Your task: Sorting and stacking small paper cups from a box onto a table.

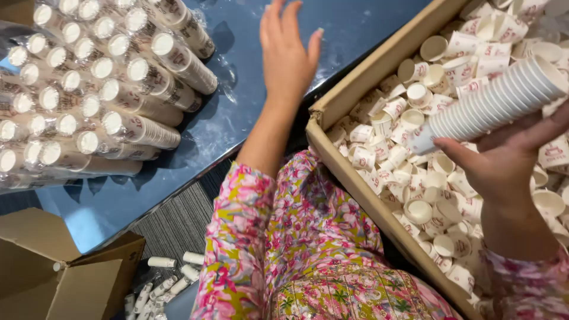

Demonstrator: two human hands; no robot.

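Observation:
My right hand grips a long nested stack of small white paper cups, held tilted over a cardboard box full of loose white cups with red print. My left hand is stretched out over the blue table, fingers apart, holding nothing. It hovers to the right of a pile of bagged cup stacks lying on their sides at the table's left.
An open brown cardboard box stands on the floor at the lower left. Several small white cup stacks lie scattered on the floor beside it. Flowered pink sleeves and lap fill the bottom middle.

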